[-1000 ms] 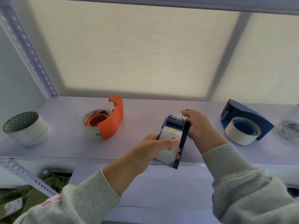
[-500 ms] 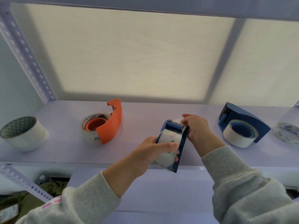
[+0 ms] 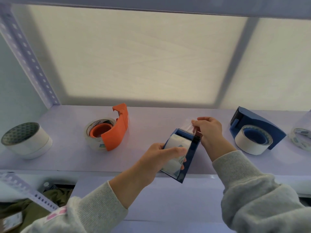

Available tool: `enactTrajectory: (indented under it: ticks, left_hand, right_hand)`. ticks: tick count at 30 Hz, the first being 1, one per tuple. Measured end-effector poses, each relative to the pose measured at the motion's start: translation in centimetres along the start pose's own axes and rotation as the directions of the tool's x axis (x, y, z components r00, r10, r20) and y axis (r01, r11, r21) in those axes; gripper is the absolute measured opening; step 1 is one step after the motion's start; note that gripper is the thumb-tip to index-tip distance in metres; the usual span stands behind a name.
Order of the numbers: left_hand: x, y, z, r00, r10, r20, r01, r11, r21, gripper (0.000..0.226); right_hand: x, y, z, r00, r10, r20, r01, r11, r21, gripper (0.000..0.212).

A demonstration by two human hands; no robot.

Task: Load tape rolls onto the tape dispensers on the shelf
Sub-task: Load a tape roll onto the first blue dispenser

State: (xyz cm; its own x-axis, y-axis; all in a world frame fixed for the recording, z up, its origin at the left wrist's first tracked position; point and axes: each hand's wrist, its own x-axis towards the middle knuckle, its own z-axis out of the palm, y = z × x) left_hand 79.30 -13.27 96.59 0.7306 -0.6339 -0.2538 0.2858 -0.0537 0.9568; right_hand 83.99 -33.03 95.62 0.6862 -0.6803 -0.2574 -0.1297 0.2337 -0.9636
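Note:
My left hand point(image 3: 157, 156) grips a dark blue tape dispenser point(image 3: 190, 158) with a clear tape roll point(image 3: 175, 145) inside it, held over the front edge of the shelf point(image 3: 151, 125). My right hand point(image 3: 209, 132) pinches the loose clear tape end point(image 3: 189, 126) at the dispenser's top and holds it stretched up from the cutter. An orange dispenser point(image 3: 116, 132) with a clear roll lies on the shelf to the left. A blue dispenser point(image 3: 257, 130) with a white roll lies to the right.
A wide white tape roll point(image 3: 25, 140) stands at the shelf's far left. Another roll point(image 3: 301, 140) lies at the right edge. A perforated metal upright point(image 3: 28, 58) rises at the left. A lower shelf edge and dark cloth point(image 3: 50, 197) sit below.
My right hand has pulled the tape end up and away from the dispenser's top. The view has shifted slightly.

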Motion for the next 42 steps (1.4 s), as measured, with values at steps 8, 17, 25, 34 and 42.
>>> enactTrajectory:
  ticks: [8,17,25,34,42]
  left_hand:
    - [-0.3,-0.1,-0.2,1.000,-0.017,-0.002,0.017,0.999,-0.038,0.035]
    - [-0.3,1.6,-1.5,0.993,0.101,-0.063,-0.112,0.971,-0.213,0.025]
    - [1.0,3.3,-2.4,0.967,0.223,-0.123,-0.254,0.850,-0.462,0.026]
    - [2.3,2.5,-1.7,0.980,0.119,-0.157,-0.194,0.728,-0.657,0.023]
    - [3.3,2.0,-2.5,0.970,0.078,-0.229,-0.227,0.619,-0.752,0.024]
  right_hand:
    - [2.1,-0.3,-0.5,0.994,0.002,-0.110,0.004,0.998,0.061,0.020]
    - [1.2,0.8,-0.7,0.999,0.033,0.027,-0.030,0.995,-0.093,0.031]
    - [-3.3,-0.2,-0.4,0.947,0.172,0.270,-0.213,0.969,0.130,0.024]
    - [-6.0,0.5,-0.6,0.919,0.173,0.354,-0.336,0.813,0.476,0.016]
    - [-8.3,1.5,-0.5,0.884,0.051,0.465,-0.287,0.845,0.451,0.046]
